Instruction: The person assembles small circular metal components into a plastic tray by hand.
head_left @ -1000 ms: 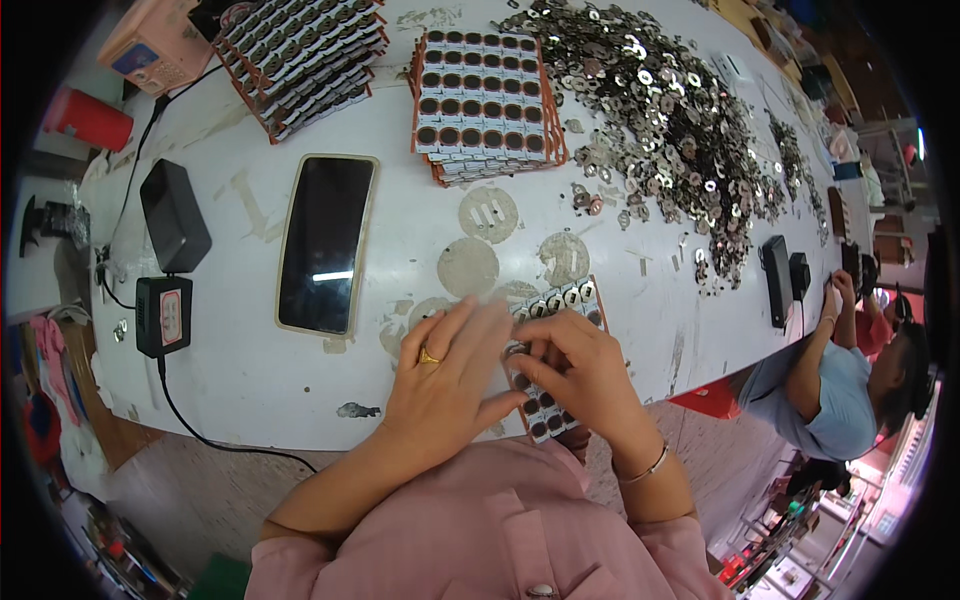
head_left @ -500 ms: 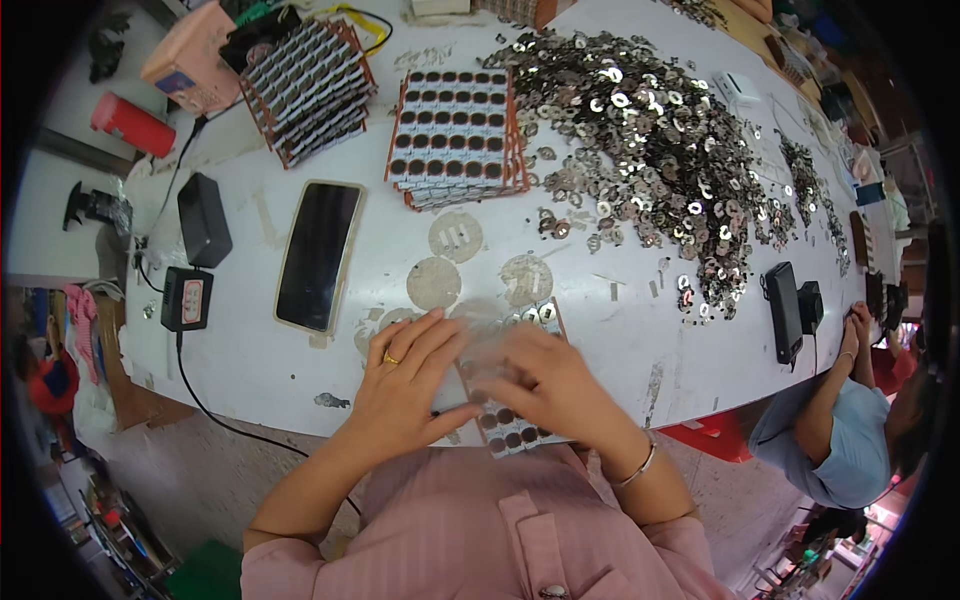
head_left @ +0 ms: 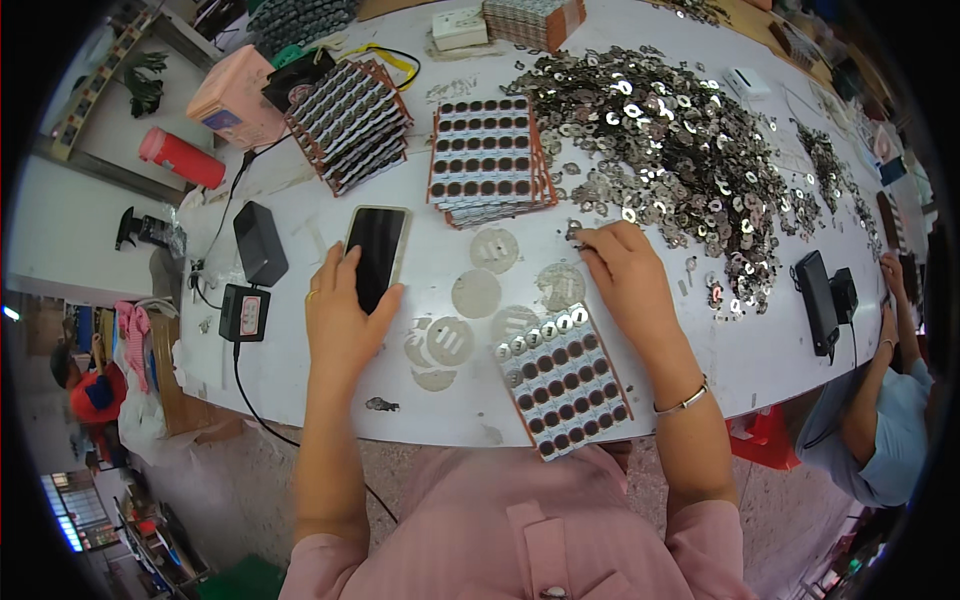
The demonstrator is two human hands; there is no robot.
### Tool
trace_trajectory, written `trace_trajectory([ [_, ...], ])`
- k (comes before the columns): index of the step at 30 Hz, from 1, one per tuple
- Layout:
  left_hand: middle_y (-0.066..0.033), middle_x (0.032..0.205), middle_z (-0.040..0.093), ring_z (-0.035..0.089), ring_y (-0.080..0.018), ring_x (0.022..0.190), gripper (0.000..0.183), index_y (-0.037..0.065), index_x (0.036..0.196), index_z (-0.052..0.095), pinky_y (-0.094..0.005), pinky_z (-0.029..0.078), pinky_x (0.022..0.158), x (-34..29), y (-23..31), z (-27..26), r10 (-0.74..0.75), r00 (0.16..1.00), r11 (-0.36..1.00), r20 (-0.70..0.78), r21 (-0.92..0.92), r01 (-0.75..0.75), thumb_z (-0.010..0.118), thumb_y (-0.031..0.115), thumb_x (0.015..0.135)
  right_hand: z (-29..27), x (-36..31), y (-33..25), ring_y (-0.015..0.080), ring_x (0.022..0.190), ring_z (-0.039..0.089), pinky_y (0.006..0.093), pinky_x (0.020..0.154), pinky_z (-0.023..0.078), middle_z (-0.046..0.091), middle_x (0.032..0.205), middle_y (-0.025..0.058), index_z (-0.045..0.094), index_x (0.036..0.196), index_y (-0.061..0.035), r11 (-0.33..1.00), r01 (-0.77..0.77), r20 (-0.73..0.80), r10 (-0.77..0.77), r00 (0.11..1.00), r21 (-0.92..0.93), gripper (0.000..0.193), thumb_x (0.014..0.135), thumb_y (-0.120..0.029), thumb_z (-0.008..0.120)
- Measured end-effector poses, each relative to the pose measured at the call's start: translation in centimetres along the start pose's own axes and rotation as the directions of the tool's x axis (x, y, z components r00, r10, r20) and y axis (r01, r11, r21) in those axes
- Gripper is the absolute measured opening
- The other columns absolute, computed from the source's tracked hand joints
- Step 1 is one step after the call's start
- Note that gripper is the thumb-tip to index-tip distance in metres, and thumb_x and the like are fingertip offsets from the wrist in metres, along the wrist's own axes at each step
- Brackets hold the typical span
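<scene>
My right hand [head_left: 632,275] reaches out at the near edge of a heap of small metal pieces [head_left: 670,140], thumb and fingertips drawn close together beside a few strays on the white counter [head_left: 440,405]; I cannot tell whether a piece is pinched between them. The orange-edged sheet [head_left: 572,388] of dark round parts lies flat and tilted at the counter's near edge, closer to my body than that hand, just left of my wrist and bracelet [head_left: 682,398] and apart from my fingers. Shiny metal pieces sit along the sheet's far row.

My left hand [head_left: 345,312], fingers spread and grasping nothing, rests at the near end of a dark-screened phone [head_left: 378,250], well to the left of the sheet. Two stacks of similar sheets, one straight ahead [head_left: 483,150] and one farther left [head_left: 357,125], stand beyond the phone.

A white label with a red border marks the black power adapter [head_left: 244,313] at left, beside a black box [head_left: 260,244]; its print is too small to read. A blue panel shows on the pink box [head_left: 238,100] behind a red bottle [head_left: 182,157], its lettering likewise unclear. A person in light blue [head_left: 885,425] sits at right.
</scene>
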State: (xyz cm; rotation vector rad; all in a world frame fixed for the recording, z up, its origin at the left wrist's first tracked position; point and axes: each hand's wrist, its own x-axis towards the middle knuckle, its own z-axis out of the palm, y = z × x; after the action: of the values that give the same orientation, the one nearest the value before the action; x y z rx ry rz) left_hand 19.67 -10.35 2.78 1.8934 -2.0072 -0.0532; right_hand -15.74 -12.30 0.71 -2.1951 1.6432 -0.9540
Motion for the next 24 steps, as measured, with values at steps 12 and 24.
trace_trajectory([
  [12,-0.0194,0.154,0.055,0.055,-0.0452,0.13,0.066,0.002,0.144,0.056,-0.0506,0.044,0.111,1.7,1.4,1.8,-0.058,0.998,0.997,-0.033,0.053,0.06,0.073,0.026,0.085,-0.4,-0.4,-0.1,0.031,0.088,0.067,0.0406,0.076,0.056,0.064,0.098,0.0114,0.074,0.114,-0.0056,0.987,-0.074,0.028,0.071,0.997,0.142,0.02,0.094,-0.002,0.072],
  [24,-0.015,0.159,0.05,0.053,-0.0439,0.13,0.073,0.007,0.15,0.049,-0.0544,0.042,0.108,2.2,0.7,2.2,-0.12,0.991,0.993,-0.063,-0.009,0.12,0.072,0.027,0.084,-0.5,-0.3,0.2,0.0316,0.092,0.067,0.0406,0.081,0.056,0.064,0.1,0.0113,0.075,0.115,-0.0083,0.979,-0.076,0.038,0.07,0.997,0.187,0.022,0.094,-0.002,0.072],
])
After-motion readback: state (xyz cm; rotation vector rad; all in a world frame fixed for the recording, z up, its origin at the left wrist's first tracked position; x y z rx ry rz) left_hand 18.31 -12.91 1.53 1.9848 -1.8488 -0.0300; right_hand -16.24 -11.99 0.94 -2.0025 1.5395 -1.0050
